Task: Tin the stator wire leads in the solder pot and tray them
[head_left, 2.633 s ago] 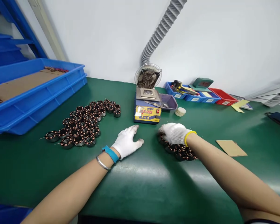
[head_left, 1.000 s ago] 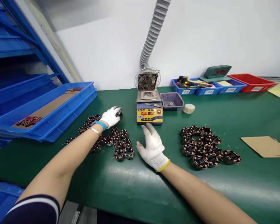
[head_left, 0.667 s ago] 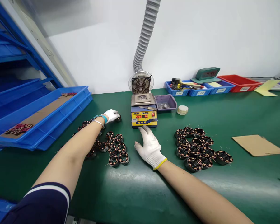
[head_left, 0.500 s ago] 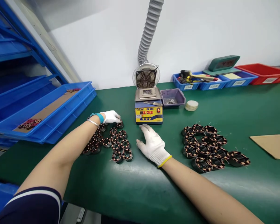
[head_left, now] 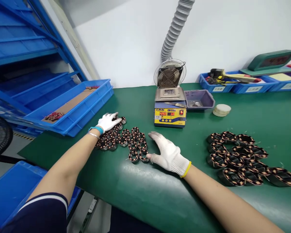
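Note:
My left hand point(head_left: 108, 122), in a white glove, reaches over the back of a tight cluster of motor stators point(head_left: 112, 144). Its fingers are stretched out and partly spread on the ring-shaped parts, which show black cores and copper windings. My right hand point(head_left: 168, 152), also gloved, hovers low over the table with fingers apart and palm down. Its thumb tip is at the edge of the nearest stator point(head_left: 144, 156); whether it touches cannot be seen clearly. Behind that hand stands a yellow and blue solder pot point(head_left: 170, 117) with a lit display.
A second group of stators point(head_left: 235, 160) stands on the green table point(head_left: 160, 194) at right. Around the pot are a fume fan point(head_left: 170, 77), a grey hose point(head_left: 176, 27), a purple tray point(head_left: 210, 101) and round white pads point(head_left: 221, 110). Blue bins point(head_left: 254, 88) line the back; a blue crate point(head_left: 87, 111) sits left.
The view has swung left, so the table things appear farther right. My left hand has shifted from a stator at the cluster's back right toward its back left. My right hand has come nearer the stators.

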Demonstrator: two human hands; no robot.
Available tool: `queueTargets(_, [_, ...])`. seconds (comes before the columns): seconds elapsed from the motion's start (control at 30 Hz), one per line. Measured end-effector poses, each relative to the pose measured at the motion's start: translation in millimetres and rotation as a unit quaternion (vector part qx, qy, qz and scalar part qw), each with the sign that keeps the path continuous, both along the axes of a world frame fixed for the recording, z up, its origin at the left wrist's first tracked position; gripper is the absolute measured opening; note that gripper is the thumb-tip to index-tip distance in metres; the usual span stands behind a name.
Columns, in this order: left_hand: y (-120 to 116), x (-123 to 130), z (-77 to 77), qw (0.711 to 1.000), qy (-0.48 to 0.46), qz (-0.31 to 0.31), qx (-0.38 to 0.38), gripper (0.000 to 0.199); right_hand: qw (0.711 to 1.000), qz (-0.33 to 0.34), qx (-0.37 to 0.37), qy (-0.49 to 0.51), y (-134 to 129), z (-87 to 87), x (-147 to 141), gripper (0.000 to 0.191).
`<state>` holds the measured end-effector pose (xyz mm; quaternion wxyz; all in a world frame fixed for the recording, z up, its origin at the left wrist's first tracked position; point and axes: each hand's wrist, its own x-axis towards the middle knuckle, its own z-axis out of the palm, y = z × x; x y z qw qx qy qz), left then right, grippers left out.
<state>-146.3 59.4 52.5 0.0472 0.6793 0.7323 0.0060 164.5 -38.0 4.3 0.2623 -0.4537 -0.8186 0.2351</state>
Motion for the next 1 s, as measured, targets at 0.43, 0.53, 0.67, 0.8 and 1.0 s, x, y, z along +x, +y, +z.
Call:
queueTargets(0.43, [-56,3,22.5,0.99,-0.117,-0.071,0.039,0.067,0.999,0.032,-0.001,0.025,1,0.2,1,0.077])
queueTargets(0.53, [-100,29,22.8,0.962,-0.177,-0.112,0.177,0.057,0.997,0.044,-0.008,0.062,0,1.7,4,0.08])
queueTargets(0.67, [-164,92,3.7,0.929,-0.129,-0.278,0.208,0.043,0.988,0.049,-0.048,0.141,2,-0.8,10,0.075])
queueTargets(0.8, [-172,140,-19.5,0.941,-0.044,-0.249,0.225,0.03,0.956,0.037,-0.089,0.278,5,-10.9,13,0.073])
queueTargets(1.0, [-149,158,-27.5,0.92,-0.037,-0.345,0.182,0.009,0.909,-0.023,-0.149,0.389,-20,-13.6,30,0.072])
